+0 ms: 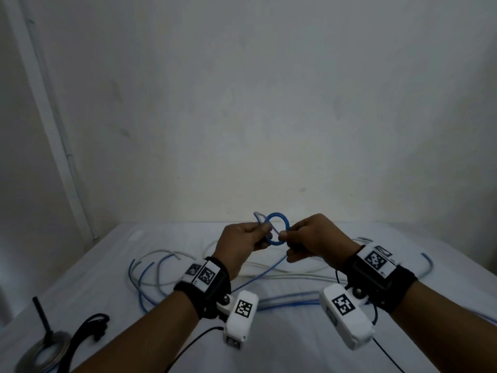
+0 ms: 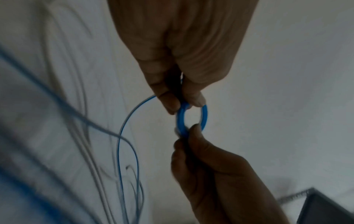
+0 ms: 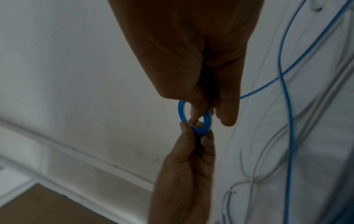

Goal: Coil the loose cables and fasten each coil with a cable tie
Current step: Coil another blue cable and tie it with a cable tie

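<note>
While both hands are raised above the white table (image 1: 80, 292), the small blue coil (image 1: 277, 228) hangs in the air between them, and that is the relation the next move seems to turn on: the ring stands roughly upright, its open face toward the person, its plane running across from one hand to the other, so neither hand is nearer than the other. The left hand (image 1: 239, 246) pinches the coil's left edge between thumb and fingertips, and the right hand (image 1: 314, 243) pinches the lower right edge in the same way; the remaining fingers of both are curled in. In the left wrist view the coil (image 2: 191, 119) shows as a tight ring of a few turns lying flush together, with a pale stub poking out near the right hand's thumb, though it is too blurred to say whether that is the cable's end or a tie. From the right hand a blue tail (image 1: 258, 278) of the same cable drops down and toward the person onto the table, so, as I judge it, more length is left to wind on. The coil looks smooth, glossy and springy, likely to unwind if either pinch loosens. Below lie loose blue and white cables (image 1: 161, 275) in wide loops, well apart from the hands. No cable tie is clearly visible.
</note>
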